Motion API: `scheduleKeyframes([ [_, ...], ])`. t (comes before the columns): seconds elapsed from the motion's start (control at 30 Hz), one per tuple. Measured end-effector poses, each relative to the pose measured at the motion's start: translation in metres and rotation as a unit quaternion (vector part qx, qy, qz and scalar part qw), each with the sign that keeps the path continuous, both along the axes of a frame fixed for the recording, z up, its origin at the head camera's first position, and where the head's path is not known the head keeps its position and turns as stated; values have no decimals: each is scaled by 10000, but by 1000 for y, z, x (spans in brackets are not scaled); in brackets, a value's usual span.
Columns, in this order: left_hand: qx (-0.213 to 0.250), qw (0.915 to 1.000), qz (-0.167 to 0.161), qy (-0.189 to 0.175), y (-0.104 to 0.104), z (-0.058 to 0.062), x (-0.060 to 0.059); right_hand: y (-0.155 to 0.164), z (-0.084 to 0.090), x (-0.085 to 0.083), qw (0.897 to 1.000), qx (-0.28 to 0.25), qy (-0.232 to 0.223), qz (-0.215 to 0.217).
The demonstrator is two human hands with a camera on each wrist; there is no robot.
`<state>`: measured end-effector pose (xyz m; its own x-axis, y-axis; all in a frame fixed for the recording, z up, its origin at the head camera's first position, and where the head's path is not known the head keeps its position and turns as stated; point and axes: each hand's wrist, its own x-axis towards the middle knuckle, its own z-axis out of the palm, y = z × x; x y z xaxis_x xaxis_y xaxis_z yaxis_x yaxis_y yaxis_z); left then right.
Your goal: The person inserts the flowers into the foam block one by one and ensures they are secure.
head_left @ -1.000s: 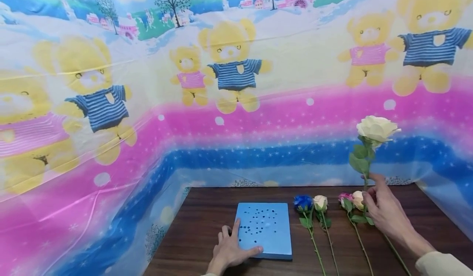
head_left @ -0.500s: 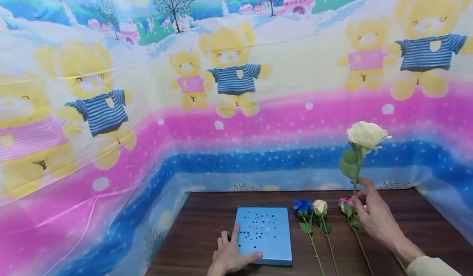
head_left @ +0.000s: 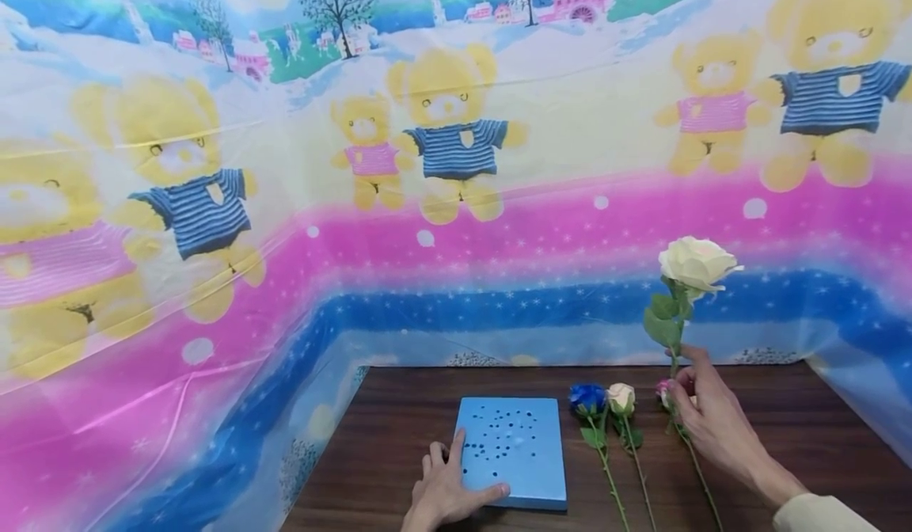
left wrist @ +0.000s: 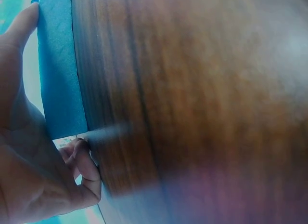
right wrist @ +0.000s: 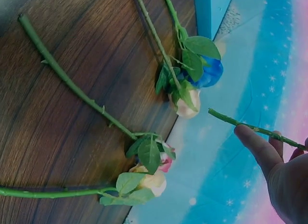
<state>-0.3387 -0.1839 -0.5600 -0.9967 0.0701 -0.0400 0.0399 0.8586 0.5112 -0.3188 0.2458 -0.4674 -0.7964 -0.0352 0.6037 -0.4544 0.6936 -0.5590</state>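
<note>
My left hand [head_left: 456,473] rests on the near left corner of a blue foam block [head_left: 516,437] dotted with small holes, index finger and thumb lying straight on its top. In the left wrist view that hand [left wrist: 33,151] lies against the block's side [left wrist: 60,74]. My right hand [head_left: 682,370] pinches the green stem [right wrist: 255,130] of a white rose [head_left: 694,263] and holds it upright above the table, right of the block. The right hand [right wrist: 269,147] has its fingertips on the stem.
A blue rose [head_left: 586,396], a cream bud [head_left: 621,396] and a pink rose [head_left: 664,389] lie on the dark wooden table [head_left: 399,429] between block and right hand. Another cream rose [right wrist: 151,180] lies beside the pink one [right wrist: 166,159]. A teddy-bear printed sheet [head_left: 442,199] walls the back and left.
My right hand has carried the white rose to the left, toward the block, and a little lower. The left hand has stayed on the block's corner.
</note>
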Motion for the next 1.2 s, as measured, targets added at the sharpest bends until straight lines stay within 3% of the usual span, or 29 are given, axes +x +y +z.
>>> scheduleKeyframes([
  [0.37, 1, 10000, -3, 33, 0, 1, 2, -19, 0, -4, 9994, -118, 105, 307],
  [0.83, -101, 9999, 30, 58, 1, 5, 3, -37, -2, -9, 9965, -252, -276, 749],
  [1.07, -36, 10000, 6, 25, 0, 7, 3, -53, -1, -13, 9893, -640, -677, 1120],
  [1.2, -20, 10000, -17, 21, 0, 7, 2, -62, -3, -15, 9882, -659, -617, 1234],
])
